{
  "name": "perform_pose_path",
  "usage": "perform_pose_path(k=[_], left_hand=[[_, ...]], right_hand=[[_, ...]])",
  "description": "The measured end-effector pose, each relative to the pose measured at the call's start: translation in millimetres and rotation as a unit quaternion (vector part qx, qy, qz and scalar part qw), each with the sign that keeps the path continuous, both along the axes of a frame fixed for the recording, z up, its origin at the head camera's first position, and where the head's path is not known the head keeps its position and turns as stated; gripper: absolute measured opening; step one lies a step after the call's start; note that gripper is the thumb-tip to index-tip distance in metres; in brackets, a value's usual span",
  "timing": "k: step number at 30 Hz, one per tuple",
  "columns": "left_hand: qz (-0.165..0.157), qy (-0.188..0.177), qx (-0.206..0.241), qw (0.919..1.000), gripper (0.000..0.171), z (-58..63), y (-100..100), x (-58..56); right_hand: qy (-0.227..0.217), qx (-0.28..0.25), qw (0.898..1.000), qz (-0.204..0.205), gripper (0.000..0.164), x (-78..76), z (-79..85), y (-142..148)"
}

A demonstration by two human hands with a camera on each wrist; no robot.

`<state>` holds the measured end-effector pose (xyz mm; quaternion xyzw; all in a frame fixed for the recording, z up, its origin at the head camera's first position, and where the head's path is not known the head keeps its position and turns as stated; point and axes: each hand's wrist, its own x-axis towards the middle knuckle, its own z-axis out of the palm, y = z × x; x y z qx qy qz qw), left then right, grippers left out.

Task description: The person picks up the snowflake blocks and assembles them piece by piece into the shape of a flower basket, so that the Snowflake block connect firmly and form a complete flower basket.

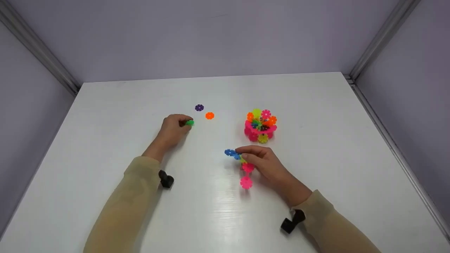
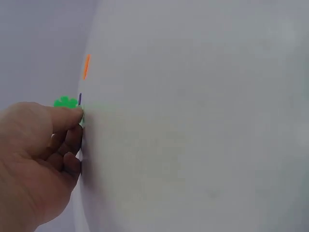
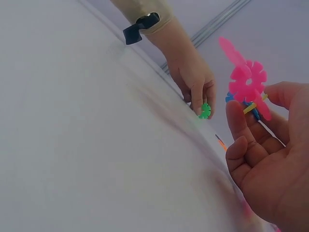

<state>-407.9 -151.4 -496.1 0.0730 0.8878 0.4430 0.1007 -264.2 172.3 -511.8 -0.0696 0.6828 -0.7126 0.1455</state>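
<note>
My left hand point(image 1: 174, 129) pinches a green notched snowflake disc point(image 1: 190, 123) between thumb and fingers, close to the tabletop at centre left. In the left wrist view the green disc point(image 2: 65, 102) shows above the thumb. My right hand point(image 1: 262, 159) grips a chain of joined snowflake discs, nearer the front. Its blue discs point(image 1: 230, 152) point left, a yellow disc point(image 3: 255, 103) sits between the fingers, and pink discs point(image 1: 246, 182) hang toward the front. In the right wrist view the pink discs point(image 3: 247, 81) stand up above the fingertips.
A purple disc point(image 1: 199, 107) and an orange disc point(image 1: 210, 115) lie flat just beyond my left hand. Behind my right hand stands a pink basket-like build point(image 1: 260, 130) of discs with several coloured pieces in it. Walls enclose the white table point(image 1: 316, 105) at the back and sides.
</note>
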Motion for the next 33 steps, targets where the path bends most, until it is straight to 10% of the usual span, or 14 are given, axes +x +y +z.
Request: perform_pose_path(k=[16,33], left_hand=[[-0.07,-0.029,0.147,0.9863,0.046,17.3,43.3,109.3],[-0.105,-0.029,0.203,0.9731,0.045,8.4,53.9,128.3]], right_hand=[[-0.001,0.034,0.999,-0.005,0.03,0.9,1.1,-1.4],[0.026,0.008,0.999,0.025,0.028,1.3,-1.6,-0.7]])
